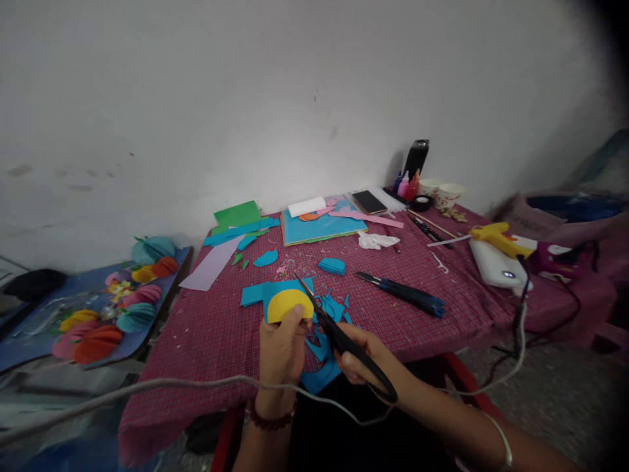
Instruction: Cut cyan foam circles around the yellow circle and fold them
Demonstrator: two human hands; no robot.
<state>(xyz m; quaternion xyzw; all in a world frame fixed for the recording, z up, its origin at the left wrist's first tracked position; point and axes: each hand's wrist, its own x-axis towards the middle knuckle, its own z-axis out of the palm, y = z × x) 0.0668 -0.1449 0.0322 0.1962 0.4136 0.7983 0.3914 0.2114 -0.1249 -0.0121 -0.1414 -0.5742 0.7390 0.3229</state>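
My left hand (284, 341) pinches a yellow half-round piece of paper (285, 304) laid over a blue sheet of paper (268, 292), thumb on top. My right hand (363, 357) grips black-handled scissors (344, 341), whose blades point up and left at the right edge of the held papers. How far the blades are parted is hard to make out. Blue paper scraps (322, 344) lie just right of and below the held sheets. On the cloth beyond are a small stack of cut blue pieces (332, 265) and a rounded blue piece (266, 257).
A utility knife (403, 295) lies right of the scissors. At the right are a yellow glue gun (501, 237) and a white power bank (498, 265). A grey cable (196, 381) crosses in front of my arms. Paper pumpkins (98, 342) sit on a blue board at left.
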